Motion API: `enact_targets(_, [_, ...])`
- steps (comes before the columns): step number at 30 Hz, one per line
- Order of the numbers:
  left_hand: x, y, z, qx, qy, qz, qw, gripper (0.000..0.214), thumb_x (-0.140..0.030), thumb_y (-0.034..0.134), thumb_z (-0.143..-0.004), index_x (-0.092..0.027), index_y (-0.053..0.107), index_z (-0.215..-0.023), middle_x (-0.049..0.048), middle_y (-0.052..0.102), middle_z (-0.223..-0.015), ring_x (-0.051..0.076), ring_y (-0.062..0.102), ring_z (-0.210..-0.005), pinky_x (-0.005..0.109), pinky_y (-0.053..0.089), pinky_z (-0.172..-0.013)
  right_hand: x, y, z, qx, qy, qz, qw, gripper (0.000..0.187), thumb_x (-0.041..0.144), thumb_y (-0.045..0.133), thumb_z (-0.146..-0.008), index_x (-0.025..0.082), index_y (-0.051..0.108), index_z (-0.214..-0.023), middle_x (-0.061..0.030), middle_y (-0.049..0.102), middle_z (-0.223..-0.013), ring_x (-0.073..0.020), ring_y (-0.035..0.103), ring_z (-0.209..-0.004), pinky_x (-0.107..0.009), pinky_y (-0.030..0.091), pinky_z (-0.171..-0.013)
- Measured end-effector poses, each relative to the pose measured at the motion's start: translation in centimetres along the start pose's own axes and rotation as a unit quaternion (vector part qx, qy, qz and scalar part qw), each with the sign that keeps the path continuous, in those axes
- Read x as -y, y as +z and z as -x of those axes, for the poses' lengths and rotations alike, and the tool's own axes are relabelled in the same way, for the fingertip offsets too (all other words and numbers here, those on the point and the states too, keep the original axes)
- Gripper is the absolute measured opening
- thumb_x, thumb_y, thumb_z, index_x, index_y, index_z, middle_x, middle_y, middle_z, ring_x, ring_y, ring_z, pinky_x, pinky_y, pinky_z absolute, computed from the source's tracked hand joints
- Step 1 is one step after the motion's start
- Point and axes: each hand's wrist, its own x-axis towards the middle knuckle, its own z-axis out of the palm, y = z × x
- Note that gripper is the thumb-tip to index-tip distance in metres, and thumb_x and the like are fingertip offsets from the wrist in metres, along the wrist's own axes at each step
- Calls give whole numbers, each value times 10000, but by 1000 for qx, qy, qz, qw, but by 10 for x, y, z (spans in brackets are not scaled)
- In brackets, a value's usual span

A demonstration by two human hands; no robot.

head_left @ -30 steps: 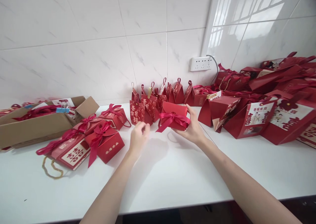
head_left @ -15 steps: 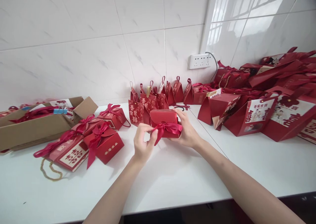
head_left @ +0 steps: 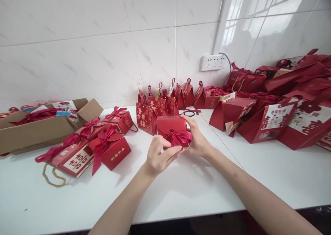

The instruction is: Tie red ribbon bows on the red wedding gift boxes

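Observation:
A small red gift box with a curved flap and a red satin ribbon bow sits just above the white counter at centre. My right hand grips its right side, fingers wrapped round the edge. My left hand is at the front of the box, fingers curled and pinching the ribbon under the bow. The ribbon end itself is partly hidden by my fingers.
Several red ribbon-tied boxes lie at left beside an open cardboard carton. Small red pyramid bags stand against the tiled wall. Larger red gift bags are piled at right. A wall socket is behind them.
My right hand brought the box down and nearer to me. My left hand came in from the left, took hold of the ribbon and now pinches it under the bow.

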Motion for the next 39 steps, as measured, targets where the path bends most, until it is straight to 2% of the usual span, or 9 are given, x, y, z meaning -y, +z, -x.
enact_targets(18, [2,1,0,-16,9,16,1000,89,-116,616,-804,-156,584,-877,-42,441,-609,82,397,-540,252,373,-540,-2,-1,0,-6,-4,-8,1000,972,321,744,-663,282,121,-1409,-156,258,-1361,-336,328,-1289,-529,458,-948])
enact_targets(39, [2,2,1,-28,9,21,999,113,-97,636,-773,-160,574,-844,-43,474,-593,79,410,-516,253,399,-556,-2,-2,-1,-4,-10,3,1000,957,321,733,-678,281,120,-1411,-157,279,-1351,-326,323,-1288,-511,463,-938])
